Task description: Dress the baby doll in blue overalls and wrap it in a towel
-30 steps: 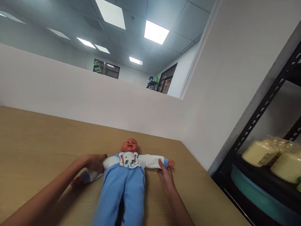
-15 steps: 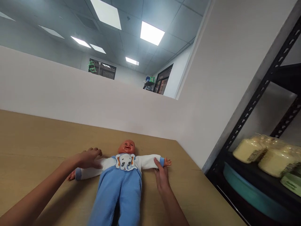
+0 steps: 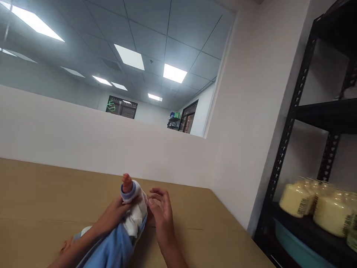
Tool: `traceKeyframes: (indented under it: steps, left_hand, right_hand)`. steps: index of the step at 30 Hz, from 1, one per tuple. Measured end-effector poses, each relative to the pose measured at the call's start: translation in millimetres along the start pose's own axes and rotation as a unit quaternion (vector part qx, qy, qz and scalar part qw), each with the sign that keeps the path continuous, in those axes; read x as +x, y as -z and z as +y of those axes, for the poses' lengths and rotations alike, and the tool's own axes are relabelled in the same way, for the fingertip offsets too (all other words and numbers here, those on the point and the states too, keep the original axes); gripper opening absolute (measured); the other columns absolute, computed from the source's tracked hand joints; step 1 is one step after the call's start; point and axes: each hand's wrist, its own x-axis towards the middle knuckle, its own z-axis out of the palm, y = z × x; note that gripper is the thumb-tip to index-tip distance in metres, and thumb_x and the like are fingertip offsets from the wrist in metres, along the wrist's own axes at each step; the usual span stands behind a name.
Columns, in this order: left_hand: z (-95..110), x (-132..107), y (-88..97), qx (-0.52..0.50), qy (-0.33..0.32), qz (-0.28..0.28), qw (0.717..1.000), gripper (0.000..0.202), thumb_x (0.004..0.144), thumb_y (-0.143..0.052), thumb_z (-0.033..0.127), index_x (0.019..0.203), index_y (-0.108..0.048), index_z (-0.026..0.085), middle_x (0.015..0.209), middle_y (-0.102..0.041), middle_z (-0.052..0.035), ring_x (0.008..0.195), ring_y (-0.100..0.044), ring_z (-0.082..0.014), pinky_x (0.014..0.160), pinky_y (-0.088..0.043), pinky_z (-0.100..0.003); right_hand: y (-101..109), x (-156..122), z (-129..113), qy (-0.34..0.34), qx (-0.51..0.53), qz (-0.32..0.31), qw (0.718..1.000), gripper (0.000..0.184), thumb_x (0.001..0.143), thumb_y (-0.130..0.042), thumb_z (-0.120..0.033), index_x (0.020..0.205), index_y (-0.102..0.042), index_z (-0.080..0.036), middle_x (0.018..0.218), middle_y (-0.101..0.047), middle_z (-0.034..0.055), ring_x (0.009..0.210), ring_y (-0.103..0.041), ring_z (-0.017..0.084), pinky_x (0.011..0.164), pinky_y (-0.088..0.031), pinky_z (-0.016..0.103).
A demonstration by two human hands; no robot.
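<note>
A baby doll [image 3: 131, 219] in a white top and blue trousers lies turned on its side on the tan table [image 3: 41, 201]. One of its arms sticks straight up, the small hand at the top. My left hand [image 3: 115, 215] is closed round that raised sleeve. My right hand [image 3: 160, 208] hovers just right of the doll with its fingers apart and loosely curled, holding nothing. The doll's other hand shows at the lower left, partly behind my left forearm. The doll's head is hidden.
A white partition wall [image 3: 83, 137] runs along the table's far edge and a wall closes the right side. A black metal shelf rack [image 3: 290, 130] stands at the right with yellowish jars [image 3: 295, 199] and a teal basin [image 3: 301, 245].
The doll lay flat on its back with arms spread; now it is rolled onto its side with one arm raised. My right hand has let go of the sleeve. The camera tilted upward.
</note>
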Motion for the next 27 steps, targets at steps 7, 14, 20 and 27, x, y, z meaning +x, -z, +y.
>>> traceKeyframes:
  steps: [7,14,20,27]
  left_hand:
    - [-13,22,45.3,-0.167,0.098,0.052,0.980,0.079,0.069,-0.082,0.084,0.113,-0.063,0.021,0.106,-0.079,-0.0119,0.111,-0.076,-0.0376,0.096,-0.065,-0.045]
    - [-26,33,62.8,-0.194,0.152,0.036,0.968,0.056,0.081,-0.068,0.078,0.101,-0.059,0.026,0.094,-0.077,-0.0112,0.105,-0.078,-0.0360,0.092,-0.066,-0.048]
    - [-21,29,64.1,-0.202,0.167,0.009,0.965,0.051,0.076,-0.068,0.077,0.085,-0.054,0.029,0.080,-0.073,-0.0063,0.100,-0.078,-0.0363,0.090,-0.065,-0.047]
    - [-19,27,66.8,-0.192,0.192,0.005,0.962,0.050,0.072,-0.066,0.076,0.080,-0.053,0.029,0.075,-0.072,-0.0084,0.090,-0.079,-0.0380,0.087,-0.066,-0.050]
  right_hand:
    - [-22,-62,58,-0.009,-0.183,-0.024,0.983,0.024,0.089,-0.075,-0.031,0.110,-0.064,-0.031,0.107,-0.071,0.0055,0.095,-0.067,0.028,0.093,-0.055,0.045]
    - [-43,-74,73,-0.050,-0.197,-0.035,0.978,0.039,0.079,-0.080,-0.025,0.116,-0.071,-0.032,0.121,-0.068,0.0073,0.107,-0.064,0.032,0.100,-0.053,0.048]
    - [-57,-51,97,-0.129,-0.063,-0.014,0.990,0.036,0.066,-0.087,-0.042,0.092,-0.073,-0.022,0.099,-0.070,0.0069,0.095,-0.065,0.031,0.090,-0.052,0.043]
    - [-63,-44,95,-0.127,0.046,-0.001,0.991,0.043,0.074,-0.079,-0.044,0.110,-0.069,-0.024,0.111,-0.079,0.0054,0.112,-0.070,0.031,0.104,-0.052,0.043]
